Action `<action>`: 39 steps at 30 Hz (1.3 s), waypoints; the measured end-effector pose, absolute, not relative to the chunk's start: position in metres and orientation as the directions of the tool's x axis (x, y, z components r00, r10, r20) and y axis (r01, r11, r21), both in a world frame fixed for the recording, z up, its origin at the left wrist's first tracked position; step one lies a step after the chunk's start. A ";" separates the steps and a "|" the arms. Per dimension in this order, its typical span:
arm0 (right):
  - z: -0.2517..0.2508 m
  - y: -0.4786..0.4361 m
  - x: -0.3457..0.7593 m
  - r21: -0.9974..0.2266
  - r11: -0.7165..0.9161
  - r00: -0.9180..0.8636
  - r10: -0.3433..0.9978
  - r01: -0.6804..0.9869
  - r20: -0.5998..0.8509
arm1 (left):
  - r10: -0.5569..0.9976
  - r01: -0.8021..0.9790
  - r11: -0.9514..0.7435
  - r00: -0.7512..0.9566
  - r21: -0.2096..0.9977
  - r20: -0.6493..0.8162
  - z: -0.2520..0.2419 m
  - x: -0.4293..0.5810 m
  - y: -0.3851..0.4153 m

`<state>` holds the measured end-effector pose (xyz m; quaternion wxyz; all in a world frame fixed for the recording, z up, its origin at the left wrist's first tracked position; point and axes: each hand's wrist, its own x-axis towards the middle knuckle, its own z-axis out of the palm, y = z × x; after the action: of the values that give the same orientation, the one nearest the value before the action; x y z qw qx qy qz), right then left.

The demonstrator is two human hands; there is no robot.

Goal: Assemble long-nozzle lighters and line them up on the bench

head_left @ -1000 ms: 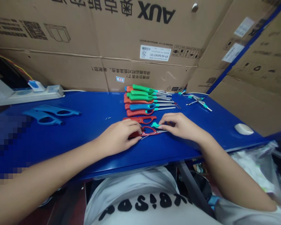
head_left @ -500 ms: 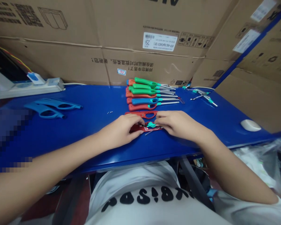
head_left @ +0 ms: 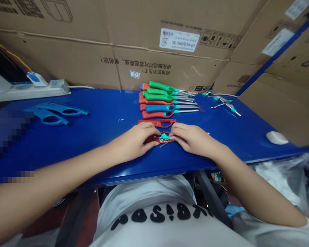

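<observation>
The red shell (head_left: 154,139) lies flat on the table (head_left: 100,137) between my two hands, with a teal part (head_left: 165,137) and thin wires (head_left: 163,144) sitting in it. My left hand (head_left: 134,142) is closed over the shell's left end, fingers curled down and pressing it to the table. My right hand (head_left: 193,139) has its fingertips pinched together on the teal part, almost meeting those of my left. Just beyond my knuckles lies a second shell (head_left: 157,122), also red, apart from the first. Past that is a stack of lighters (head_left: 161,101) in green, red and blue, metal tubes pointing right. Out beyond my right hand lie loose tubes (head_left: 225,103) with teal ends, and well off to its right a white lump (head_left: 276,138). Far left of my left hand lie two blue shells (head_left: 54,115), a power strip (head_left: 28,91) behind them. Cardboard boxes (head_left: 92,51) wall the far edge
</observation>
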<state>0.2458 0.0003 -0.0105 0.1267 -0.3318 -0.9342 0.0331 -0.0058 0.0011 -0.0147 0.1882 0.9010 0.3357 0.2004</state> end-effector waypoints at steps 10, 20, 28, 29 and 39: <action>-0.024 -0.007 0.242 0.107 0.798 -0.790 0.552 0.593 0.267 | 0.722 0.550 -0.645 0.666 0.530 0.188 -0.014 -0.006 0.003; -0.021 -0.010 0.245 0.134 0.809 -0.803 0.520 0.573 0.292 | 0.735 0.565 -0.636 0.652 0.526 0.189 -0.015 -0.005 0.003; -0.025 -0.013 0.244 0.174 0.801 -0.801 0.501 0.573 0.329 | 0.735 0.560 -0.638 0.647 0.529 0.201 -0.015 -0.006 0.002; -0.026 -0.014 0.244 0.184 0.797 -0.798 0.498 0.576 0.339 | 0.738 0.559 -0.634 0.645 0.535 0.200 -0.015 -0.006 0.002; -0.025 -0.015 0.244 0.157 0.801 -0.798 0.513 0.577 0.317 | 0.758 0.561 -0.592 0.632 0.578 0.163 -0.013 -0.004 0.001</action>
<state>0.2437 -0.0150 -0.0252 0.1303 -0.2898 -0.9401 -0.1237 -0.0043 0.0008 -0.0132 0.2450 0.8694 0.3793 0.2008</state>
